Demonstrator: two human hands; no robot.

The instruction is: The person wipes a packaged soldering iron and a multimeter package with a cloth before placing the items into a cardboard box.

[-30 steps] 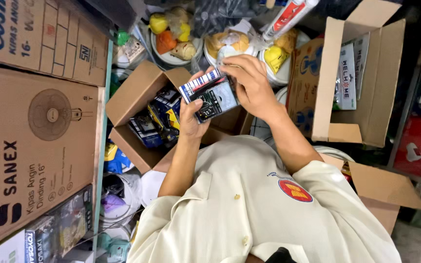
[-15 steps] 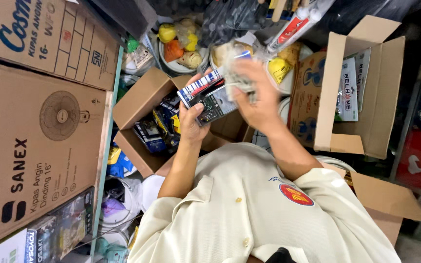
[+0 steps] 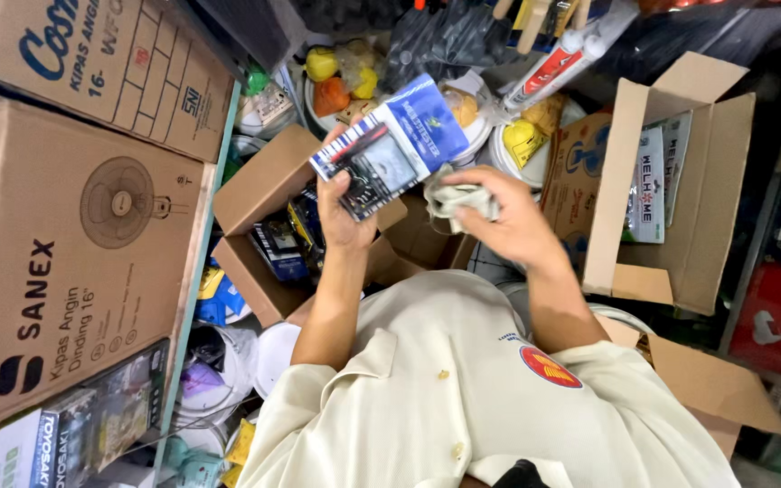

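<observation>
Beside the right hand [image 3: 508, 217], the left hand [image 3: 341, 212] grips a blue packet [image 3: 390, 149].

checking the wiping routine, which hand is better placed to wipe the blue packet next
Right, probably: the right hand grips the crumpled cloth just beside the blue packet, which the left hand holds up.

A cramped storeroom — stacked fan cartons [image 3: 74, 235] on one side, open cardboard boxes [image 3: 680, 172] opposite, dim light.
</observation>
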